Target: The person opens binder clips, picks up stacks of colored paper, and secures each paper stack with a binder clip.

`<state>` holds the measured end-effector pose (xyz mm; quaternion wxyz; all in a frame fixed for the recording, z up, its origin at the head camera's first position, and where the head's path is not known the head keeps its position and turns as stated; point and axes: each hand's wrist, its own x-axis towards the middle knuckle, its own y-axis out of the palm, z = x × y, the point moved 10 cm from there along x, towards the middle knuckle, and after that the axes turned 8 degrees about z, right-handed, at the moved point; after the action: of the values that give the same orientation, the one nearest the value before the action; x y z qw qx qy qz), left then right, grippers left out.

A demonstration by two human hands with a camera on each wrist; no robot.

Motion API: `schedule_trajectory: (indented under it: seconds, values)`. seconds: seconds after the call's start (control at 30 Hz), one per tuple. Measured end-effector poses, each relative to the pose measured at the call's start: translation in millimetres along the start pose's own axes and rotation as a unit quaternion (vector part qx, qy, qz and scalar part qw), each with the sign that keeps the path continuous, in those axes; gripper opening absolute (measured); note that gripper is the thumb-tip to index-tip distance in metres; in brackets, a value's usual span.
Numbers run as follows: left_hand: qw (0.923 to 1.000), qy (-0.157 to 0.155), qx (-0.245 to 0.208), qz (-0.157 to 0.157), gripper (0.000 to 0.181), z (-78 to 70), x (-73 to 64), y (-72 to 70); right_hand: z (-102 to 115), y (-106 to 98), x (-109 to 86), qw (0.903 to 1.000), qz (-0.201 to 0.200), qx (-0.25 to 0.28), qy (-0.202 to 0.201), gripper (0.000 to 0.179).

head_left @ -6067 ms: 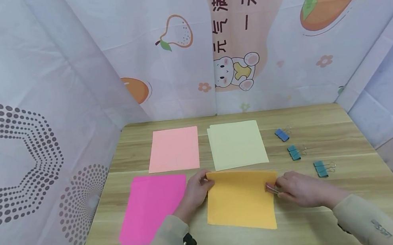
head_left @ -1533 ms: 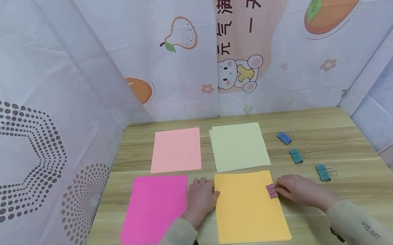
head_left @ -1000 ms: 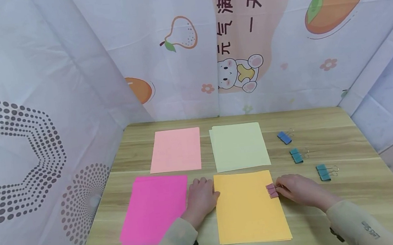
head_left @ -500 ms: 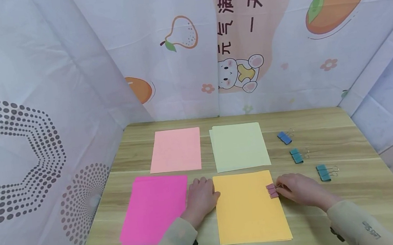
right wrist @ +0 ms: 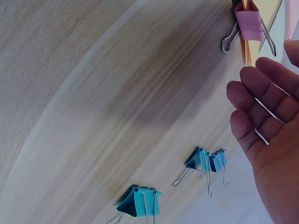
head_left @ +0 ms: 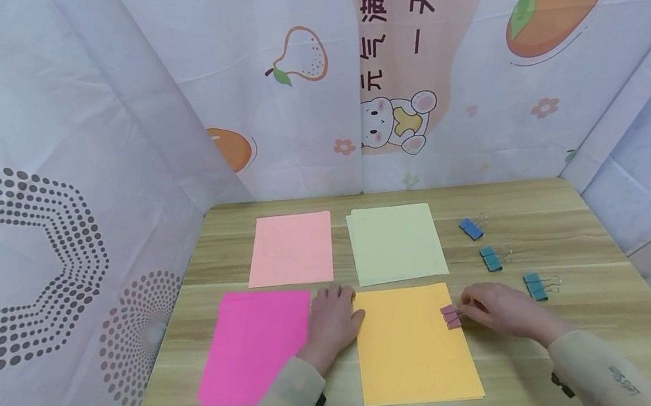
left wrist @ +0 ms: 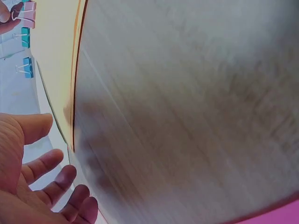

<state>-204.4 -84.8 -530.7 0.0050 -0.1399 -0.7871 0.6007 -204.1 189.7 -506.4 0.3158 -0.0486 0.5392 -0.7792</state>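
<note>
A stack of yellow-orange paper [head_left: 415, 346] lies flat before me, with a pink binder clip [head_left: 451, 317] clamped on its right edge. In the right wrist view the clip [right wrist: 249, 24] has its wire handles spread to either side of the sheets. Just right of it is my right hand [head_left: 506, 310], its fingers loosely bent and apart from the handles. My left hand [head_left: 333, 321] rests along the stack's left edge, thumb near the paper. The left wrist view shows that hand [left wrist: 42, 172] with parted, relaxed fingers and nothing between them.
Magenta paper [head_left: 257, 349] lies to the left, salmon-pink paper [head_left: 291, 249] and pale green paper [head_left: 398, 243] behind. On the right lie a blue binder clip [head_left: 472, 228] and two teal binder clips, one nearer [head_left: 535, 287] and one farther [head_left: 491, 258]. Printed curtains surround the wooden table.
Earlier the yellow stack was tilted up and the clip was pressed on; now it lies flat. My right hand has let go of the handles and shifted slightly right; the left thumb has eased outward.
</note>
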Motion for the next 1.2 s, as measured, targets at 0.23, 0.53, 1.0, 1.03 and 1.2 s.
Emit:
schedule_trajectory:
  seconds: [0.23,0.53,1.0,1.03,1.2]
  values:
    - [0.9989,0.031,-0.015,-0.031,0.040,-2.8,2.4,-10.0,-4.8,-8.0,-3.9,0.9997,-0.020,-0.010,-0.006,0.007]
    - [0.9994,0.034,0.002,-0.007,0.055,-0.7,10.2,-6.3,-13.9,-17.5,-6.0,0.9992,-0.038,-0.012,-0.008,0.009]
    - [0.9977,0.050,0.043,0.014,0.053,0.5,16.4,2.1,-32.8,-23.1,-5.8,0.9994,-0.025,-0.019,0.012,0.010]
    - [0.9974,0.054,0.047,0.014,0.053,-0.4,16.9,2.5,-33.5,-23.6,-5.7,0.9994,-0.025,-0.020,0.012,0.010]
    - [0.9944,0.069,0.074,0.029,0.055,-6.2,19.0,6.0,-35.6,-24.9,-5.8,0.9994,-0.026,-0.016,0.017,0.009]
